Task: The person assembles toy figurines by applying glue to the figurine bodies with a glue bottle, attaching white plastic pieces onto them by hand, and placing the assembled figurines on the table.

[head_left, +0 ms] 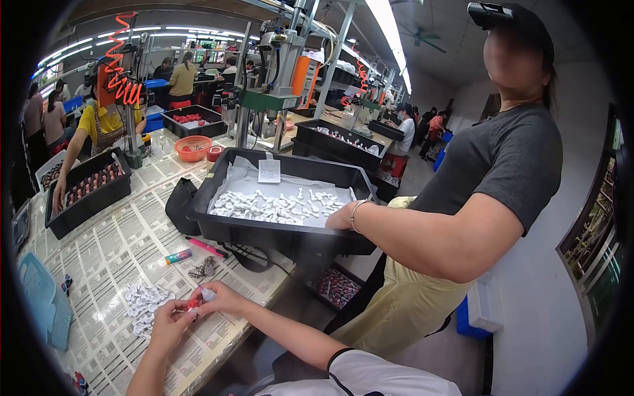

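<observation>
While both hands meet over the table (pixel 119 244):
Left hand (pixel 168 325): pinched on a red part (pixel 193 304).
Right hand (pixel 221 298): clamped on a white piece (pixel 208 294), touching the red part's right.
White pile (pixel 144 305): just left, nearer the left hand.

**What is lying where on the table**

A pile of small caps (pixel 144 305) is lying near the table's (pixel 125 237) front edge, just left of the hands. Behind the pile, two pens (pixel 198 251) are resting. Farther back, a large tray (pixel 277 231) is sitting at the right edge, small parts (pixel 277 206) lying in it. Another tray (pixel 89 188) is sitting toward the left edge.
</observation>
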`<state>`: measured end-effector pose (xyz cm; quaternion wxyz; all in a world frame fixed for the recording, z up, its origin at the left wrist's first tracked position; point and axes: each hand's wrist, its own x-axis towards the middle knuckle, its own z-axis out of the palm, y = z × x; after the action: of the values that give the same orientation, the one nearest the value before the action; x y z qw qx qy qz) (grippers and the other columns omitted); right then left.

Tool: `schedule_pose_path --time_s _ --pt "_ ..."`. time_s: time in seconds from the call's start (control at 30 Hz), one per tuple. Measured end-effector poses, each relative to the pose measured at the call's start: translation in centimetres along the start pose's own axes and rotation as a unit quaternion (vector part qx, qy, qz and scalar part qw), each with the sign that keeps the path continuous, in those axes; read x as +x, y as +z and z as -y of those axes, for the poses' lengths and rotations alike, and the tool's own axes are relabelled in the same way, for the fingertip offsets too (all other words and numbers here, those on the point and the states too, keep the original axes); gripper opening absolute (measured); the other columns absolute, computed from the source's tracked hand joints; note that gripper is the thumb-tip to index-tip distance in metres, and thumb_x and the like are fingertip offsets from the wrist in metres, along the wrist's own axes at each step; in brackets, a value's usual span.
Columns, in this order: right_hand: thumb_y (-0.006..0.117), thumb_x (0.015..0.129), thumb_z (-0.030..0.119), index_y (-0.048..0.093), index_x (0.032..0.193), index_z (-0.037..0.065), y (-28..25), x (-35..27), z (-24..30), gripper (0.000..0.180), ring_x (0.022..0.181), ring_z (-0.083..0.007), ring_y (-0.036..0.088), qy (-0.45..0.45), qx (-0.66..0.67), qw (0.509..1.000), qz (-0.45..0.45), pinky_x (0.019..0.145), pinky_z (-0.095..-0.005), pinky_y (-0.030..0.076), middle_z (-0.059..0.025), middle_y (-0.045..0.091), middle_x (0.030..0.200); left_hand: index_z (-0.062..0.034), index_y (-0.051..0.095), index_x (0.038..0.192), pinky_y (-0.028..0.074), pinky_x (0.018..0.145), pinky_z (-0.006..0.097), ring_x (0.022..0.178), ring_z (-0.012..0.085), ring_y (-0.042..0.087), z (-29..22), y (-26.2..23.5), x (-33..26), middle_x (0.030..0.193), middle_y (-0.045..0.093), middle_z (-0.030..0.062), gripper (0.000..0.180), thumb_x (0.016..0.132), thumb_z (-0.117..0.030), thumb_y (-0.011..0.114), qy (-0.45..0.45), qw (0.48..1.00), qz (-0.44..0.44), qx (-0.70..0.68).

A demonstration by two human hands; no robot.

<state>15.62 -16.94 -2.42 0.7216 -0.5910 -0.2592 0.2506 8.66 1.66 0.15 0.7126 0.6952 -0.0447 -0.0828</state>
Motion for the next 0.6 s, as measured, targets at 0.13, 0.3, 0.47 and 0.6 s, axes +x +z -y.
schedule_pose_path --time_s 0.13,0.3,0.47,0.6 --pt "0.068 0.067 -0.004 0.062 0.093 0.001 0.14 0.07 -0.1 0.027 0.075 -0.0075 0.059 -0.002 0.002 1.0 -0.001 0.068 -0.0215 0.049 -0.0029 0.063 0.085 0.0063 0.054 0.103 0.049 0.068 0.022 0.077 0.0118 0.06 -0.1 -0.04 -0.08 0.09 0.062 0.0101 0.027 0.078 0.0 0.064 -0.006 1.0 -0.003 0.012" --pt "0.068 0.066 -0.004 0.063 0.093 0.001 0.18 0.12 0.33 0.027 0.074 -0.0075 0.059 0.002 -0.002 1.0 -0.007 0.067 -0.0214 0.049 -0.0026 0.063 0.084 0.0062 0.054 0.103 0.049 0.068 0.021 0.077 0.0115 0.06 -0.43 0.12 -0.03 0.09 0.062 0.0097 0.027 0.078 0.0 0.063 -0.009 1.0 -0.007 0.004" --pt "0.069 0.066 -0.003 0.063 0.093 0.001 -0.2 -0.21 0.49 0.028 0.073 -0.0075 0.059 -0.006 -0.005 1.0 -0.007 0.067 -0.0213 0.049 -0.0026 0.063 0.083 0.0053 0.055 0.103 0.048 0.068 0.021 0.077 0.0107 0.06 -0.41 0.36 0.11 0.09 0.062 0.0091 0.026 0.079 0.0 0.063 -0.014 1.0 -0.008 -0.003" --pt "0.07 0.067 -0.003 0.063 0.093 0.001 -0.04 0.11 0.12 0.028 0.074 -0.0076 0.059 -0.008 -0.002 1.0 -0.002 0.067 -0.0213 0.049 -0.0028 0.064 0.084 0.0047 0.055 0.103 0.048 0.067 0.02 0.077 0.0097 0.059 -0.12 -0.02 -0.03 0.089 0.062 0.0086 0.026 0.079 0.0 0.063 -0.021 1.0 -0.004 0.003"
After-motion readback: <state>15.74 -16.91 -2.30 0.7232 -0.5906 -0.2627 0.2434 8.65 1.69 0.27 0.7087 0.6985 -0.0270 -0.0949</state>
